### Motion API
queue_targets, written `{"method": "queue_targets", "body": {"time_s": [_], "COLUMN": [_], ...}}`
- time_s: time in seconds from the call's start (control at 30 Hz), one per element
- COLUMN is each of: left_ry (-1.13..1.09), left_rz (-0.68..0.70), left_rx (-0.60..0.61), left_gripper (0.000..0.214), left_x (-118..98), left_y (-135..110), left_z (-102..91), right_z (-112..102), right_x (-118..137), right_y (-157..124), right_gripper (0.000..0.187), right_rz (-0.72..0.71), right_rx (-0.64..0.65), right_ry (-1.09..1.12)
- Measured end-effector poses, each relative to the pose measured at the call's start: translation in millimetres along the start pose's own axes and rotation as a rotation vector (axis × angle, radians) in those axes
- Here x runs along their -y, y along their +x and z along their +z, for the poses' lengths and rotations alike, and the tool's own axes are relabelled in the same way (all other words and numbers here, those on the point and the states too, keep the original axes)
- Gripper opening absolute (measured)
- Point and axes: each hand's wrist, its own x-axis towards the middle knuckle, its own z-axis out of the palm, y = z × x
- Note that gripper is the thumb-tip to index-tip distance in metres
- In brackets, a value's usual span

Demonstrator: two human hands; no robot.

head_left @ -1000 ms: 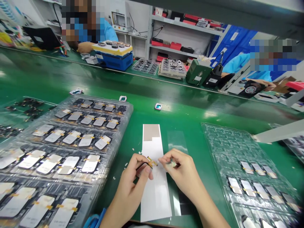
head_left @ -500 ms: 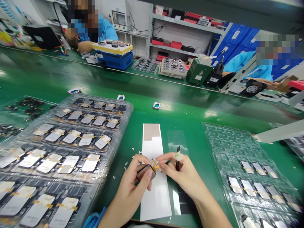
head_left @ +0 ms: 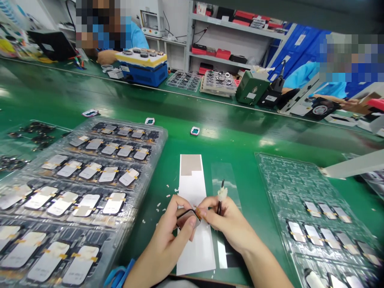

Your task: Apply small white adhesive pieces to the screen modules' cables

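Observation:
My left hand (head_left: 168,236) is closed round a small black-edged screen (head_left: 186,219), its thumb lying on the grey face. At the screen's right edge, the fingertips of my right hand (head_left: 232,220) pinch its orange flex cable (head_left: 198,213), most of which they hide. A slim dark tool (head_left: 219,207) with a whitish lump near its upper end also sits in the right hand, pointing up. Both hands are above a long white sheet (head_left: 196,252), which has a grey-beige patch (head_left: 191,163) at its far end.
On the left lies a clear tray (head_left: 141,192) holding rows of similar screens. Another clear tray (head_left: 279,180), partly filled, lies on the right. A transparent film (head_left: 223,172) is beside the sheet. Small framed parts (head_left: 195,131) lie further back. Two people work across the bench.
My right hand has moved slightly left and closed in on the screen's edge, now covering most of the flex cable. The dark tool has shifted a little left with it.

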Motion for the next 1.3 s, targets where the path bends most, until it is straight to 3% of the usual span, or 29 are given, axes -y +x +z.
{"method": "queue_targets", "body": {"time_s": [0.2,0.43,0.73,1.17,1.3], "left_ry": [0.080,0.138,0.064,0.121,0.177], "left_rz": [-0.014,-0.024,-0.081,-0.023,-0.003], "left_rx": [0.006,0.050,0.072,0.097,0.061], "left_gripper": [0.033,0.032,0.037,0.024,0.017], "left_x": [4.7,2.9,0.5,10.9,10.0], "left_y": [1.0,-1.0,0.4,4.6,7.0], "left_z": [-3.0,-5.6,-4.2,-7.5,-7.2], "right_z": [2.2,0.9,4.6,6.4,1.5], "right_x": [2.3,-3.4,0.6,-1.0,1.2], "right_y": [-1.4,-0.5,-3.7,-3.8,-1.3], "right_gripper": [0.027,0.033,0.020,0.019,0.031], "right_rz": [-0.005,0.009,-0.099,-0.095,-0.163], "right_rx": [0.078,-0.031,-0.122,-0.127,-0.183], "right_ry": [0.166,-0.066,-0.255,-0.248,-0.238]}}
